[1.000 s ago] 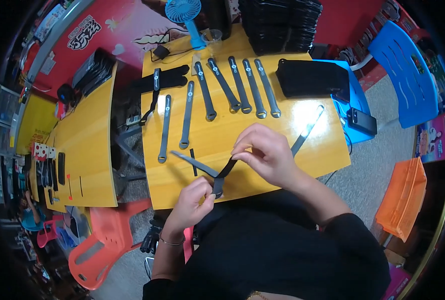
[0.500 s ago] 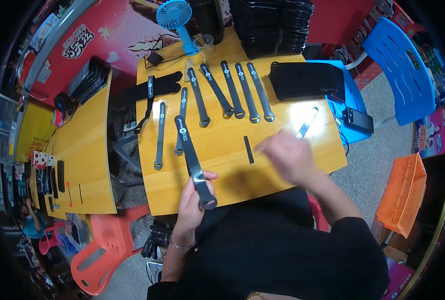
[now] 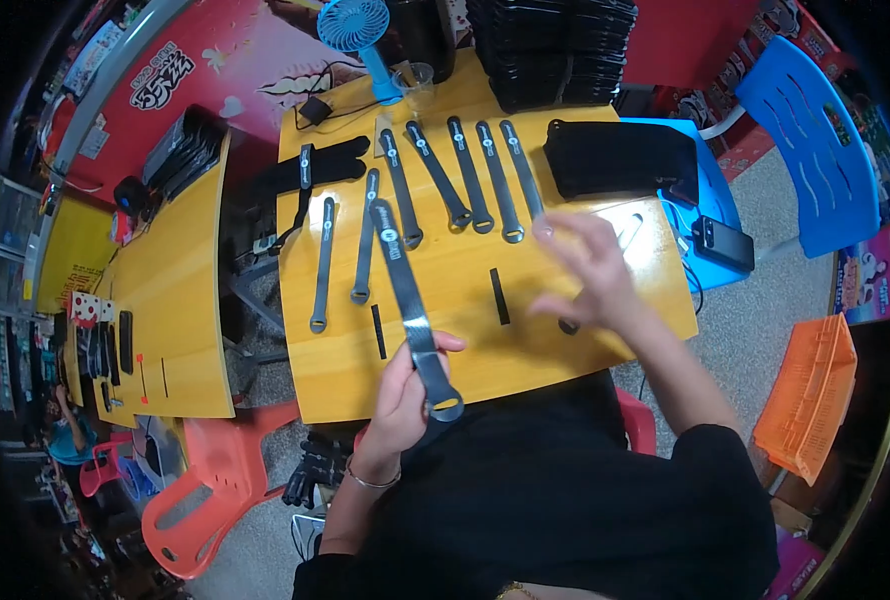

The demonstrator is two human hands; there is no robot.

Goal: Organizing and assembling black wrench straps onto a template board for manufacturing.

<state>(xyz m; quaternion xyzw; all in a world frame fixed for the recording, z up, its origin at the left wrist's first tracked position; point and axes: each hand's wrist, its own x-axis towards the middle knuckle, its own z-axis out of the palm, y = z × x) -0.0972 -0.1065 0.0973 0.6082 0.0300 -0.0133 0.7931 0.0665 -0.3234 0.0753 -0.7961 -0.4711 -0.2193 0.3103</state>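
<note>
Strap (image 3: 409, 300) in left hand (image 3: 405, 385) over yellow table (image 3: 565, 350)

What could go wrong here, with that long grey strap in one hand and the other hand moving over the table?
The left hand pinches the grey strap only near its ring end, so the long free end might sweep into the straps laid in a row and knock them askew. The right hand is blurred and open above the table; it may brush the small black strip out of place.
</note>
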